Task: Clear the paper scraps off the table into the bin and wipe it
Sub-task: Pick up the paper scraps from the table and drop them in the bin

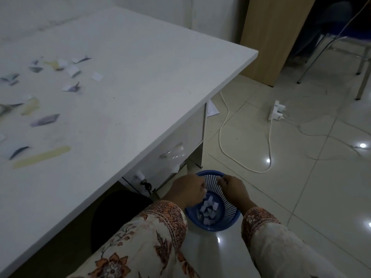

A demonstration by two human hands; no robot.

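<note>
A blue mesh bin [230,203] stands on the floor beside the table's near right corner, with several white paper scraps [208,211] lying inside it. Both my hands hover over its opening. My left hand [186,192] is curled, with a white scrap showing at its fingertips. My right hand [233,187] has its fingers pinched together on a small white bit. Several more paper scraps [45,120] lie scattered on the left part of the white table [140,77], among them a long yellow strip [41,157].
A white drawer unit [180,141] with keys in its lock sits under the table. On the tiled floor a white cable [222,125] runs to a power strip [277,111]. A wooden panel [267,37] and a chair's metal legs [361,77] stand at the back right.
</note>
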